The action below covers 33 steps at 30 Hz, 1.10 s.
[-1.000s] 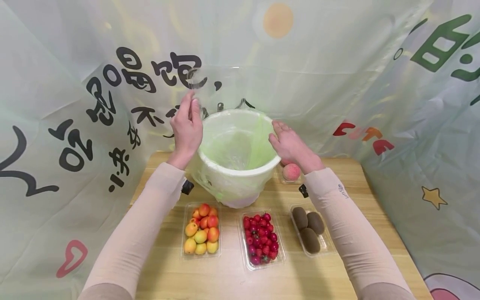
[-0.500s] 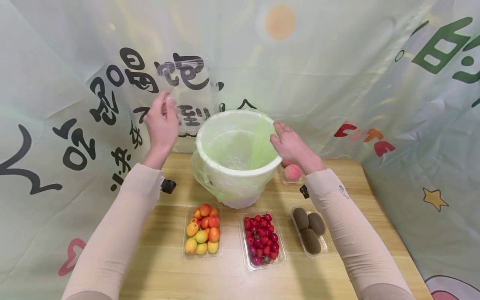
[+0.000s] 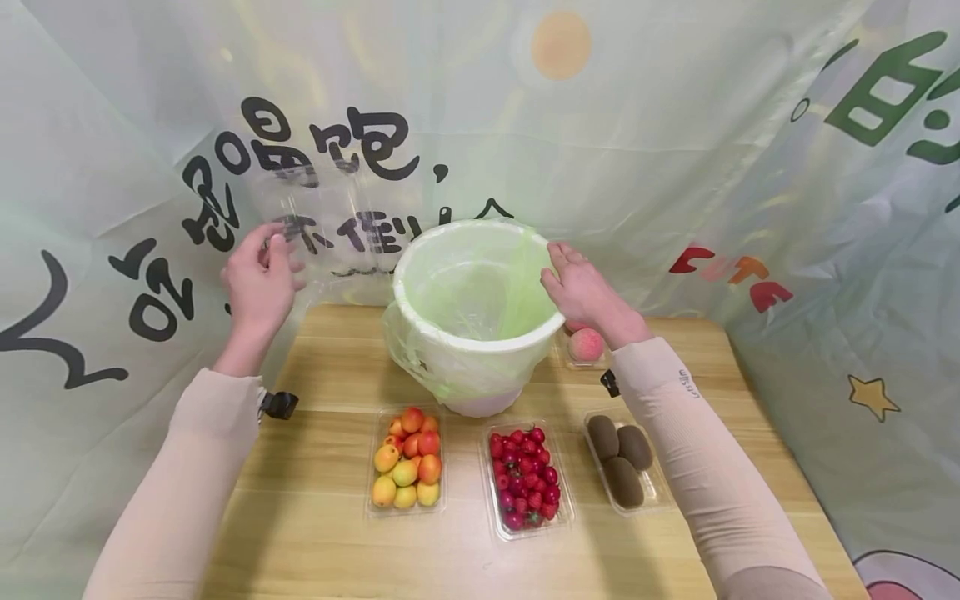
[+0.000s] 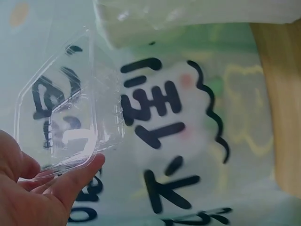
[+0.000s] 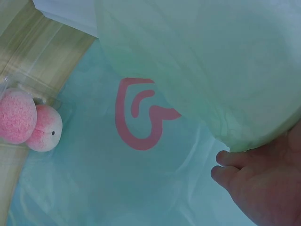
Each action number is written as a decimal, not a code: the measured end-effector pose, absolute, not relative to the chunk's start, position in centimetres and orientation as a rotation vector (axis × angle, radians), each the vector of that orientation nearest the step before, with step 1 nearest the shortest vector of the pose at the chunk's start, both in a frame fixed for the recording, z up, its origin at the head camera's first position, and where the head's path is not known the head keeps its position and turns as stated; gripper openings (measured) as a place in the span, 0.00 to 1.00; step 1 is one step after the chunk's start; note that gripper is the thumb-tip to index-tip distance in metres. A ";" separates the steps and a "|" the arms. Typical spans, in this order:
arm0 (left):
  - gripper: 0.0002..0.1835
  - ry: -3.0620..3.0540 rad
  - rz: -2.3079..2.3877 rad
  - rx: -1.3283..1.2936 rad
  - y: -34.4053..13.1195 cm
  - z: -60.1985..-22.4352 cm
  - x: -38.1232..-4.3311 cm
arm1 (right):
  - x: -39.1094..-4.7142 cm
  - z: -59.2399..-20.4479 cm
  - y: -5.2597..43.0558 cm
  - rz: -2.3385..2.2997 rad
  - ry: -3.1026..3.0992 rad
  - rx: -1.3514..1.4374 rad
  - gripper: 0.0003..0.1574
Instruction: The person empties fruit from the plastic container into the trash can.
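Observation:
My left hand (image 3: 262,283) holds a clear plastic box (image 4: 61,113) by its edge, fingers and thumb pinching it, off to the left of the bin and above the table. The box is see-through, showing the backdrop lettering behind it. A white bin (image 3: 465,400), lined with a thin green plastic bag (image 3: 517,283), stands at the middle back of the table. Across its right rim lies my right hand (image 3: 588,292), gripping it with the thumb towards the inside and fingertips at the outer side in the right wrist view.
Along the front are clear trays of orange-yellow fruits (image 3: 406,462), red berries and cherries (image 3: 525,479), and kiwis (image 3: 622,467). Pink peaches (image 3: 586,345) sit in a tray right of the bin. A printed cloth backdrop (image 3: 675,100) closes in the back and sides of the wooden table (image 3: 450,558).
My left hand has carried the clear box from behind the bin's left rim leftward and lower. The right hand stays on the rim, and the bin and fruit trays have not moved.

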<state>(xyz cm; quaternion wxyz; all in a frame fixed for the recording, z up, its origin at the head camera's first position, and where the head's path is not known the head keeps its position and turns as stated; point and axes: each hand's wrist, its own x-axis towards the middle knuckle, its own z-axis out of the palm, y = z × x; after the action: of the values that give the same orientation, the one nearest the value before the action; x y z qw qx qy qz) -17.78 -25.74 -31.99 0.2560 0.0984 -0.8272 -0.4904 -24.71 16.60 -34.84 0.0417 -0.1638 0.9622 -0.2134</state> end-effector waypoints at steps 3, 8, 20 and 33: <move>0.24 -2.273 -1.382 0.323 -26.9 -33.0 -17.1 | -24.6 -34.9 16.6 -0.643 2.943 -0.503 0.43; 0.26 -2.346 -1.438 0.349 -28.1 -34.8 -15.7 | -24.4 -34.9 16.7 -0.638 2.939 -0.508 0.44; 0.27 -2.562 -1.339 0.319 -29.8 -40.8 -12.0 | -24.5 -34.8 16.7 -0.620 2.929 -0.516 0.44; 0.25 -2.785 -1.192 0.332 -31.7 -46.5 -9.4 | -24.8 -34.8 16.6 -0.569 2.910 -0.500 0.45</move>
<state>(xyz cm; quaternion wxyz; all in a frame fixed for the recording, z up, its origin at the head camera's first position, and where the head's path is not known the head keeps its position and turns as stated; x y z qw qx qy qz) -9.44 -31.75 -46.51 0.0470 0.1088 -0.9128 -0.3908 -24.82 16.63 -34.81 0.0675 -0.1658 0.9655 -0.1889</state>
